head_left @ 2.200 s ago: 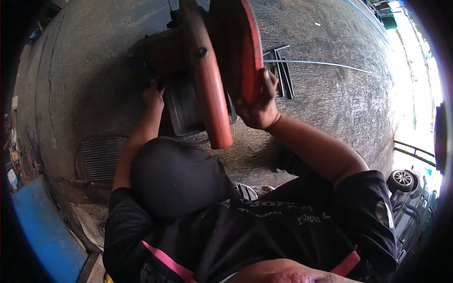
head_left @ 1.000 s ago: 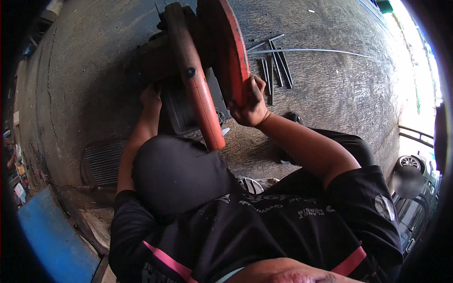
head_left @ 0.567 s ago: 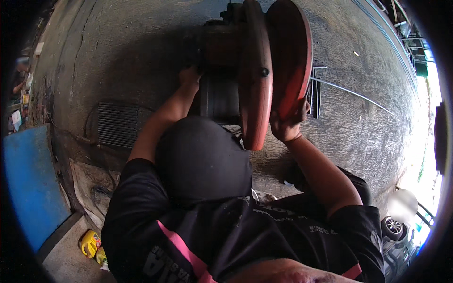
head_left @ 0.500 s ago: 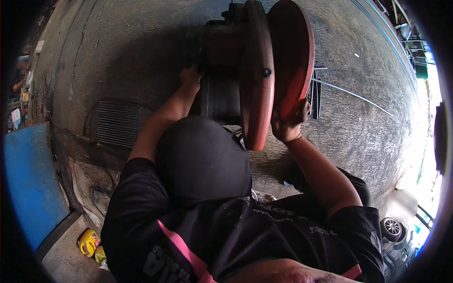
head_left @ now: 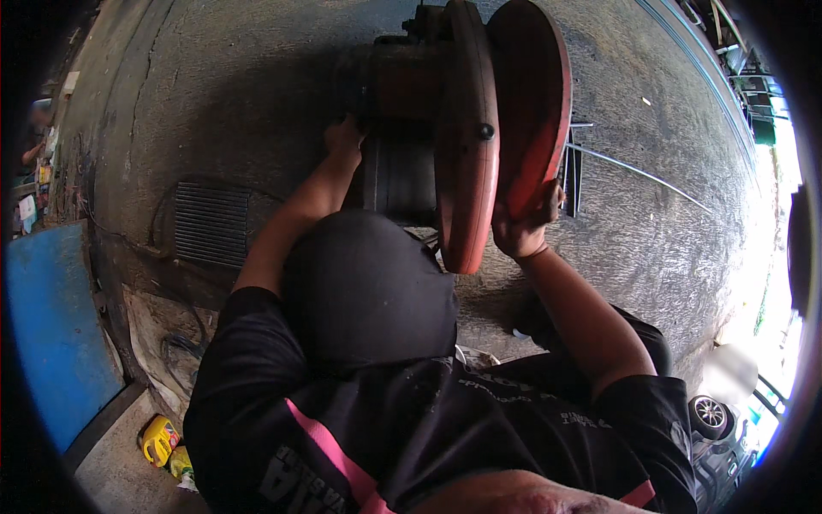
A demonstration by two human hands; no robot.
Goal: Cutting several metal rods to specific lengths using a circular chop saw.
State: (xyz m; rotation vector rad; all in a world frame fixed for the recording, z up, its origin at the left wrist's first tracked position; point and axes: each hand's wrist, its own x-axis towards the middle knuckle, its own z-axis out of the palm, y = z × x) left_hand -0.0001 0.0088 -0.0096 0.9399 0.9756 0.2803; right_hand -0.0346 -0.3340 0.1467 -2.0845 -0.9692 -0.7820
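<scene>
In front of me stands a dark machine (head_left: 402,176) with a motor-like body and a thick, rounded red guard (head_left: 471,163). Right of the guard, tilted and apart from it at the bottom, is a red dish-shaped disc cover (head_left: 531,111). My right hand (head_left: 524,230) grips the cover's lower edge, fingers curled round its outer side. At the left side of the body, my left hand (head_left: 344,137) is closed against the machine in shadow. Its fingertips, and exactly which part they hold, are hidden.
My bent knee (head_left: 368,291) rises close below the machine. Thin metal rods (head_left: 638,167) lie right of it, a ribbed grate (head_left: 211,224) left. A blue panel (head_left: 56,325), a yellow jug (head_left: 161,441), a car wheel (head_left: 709,413) and another person (head_left: 36,147) are farther out.
</scene>
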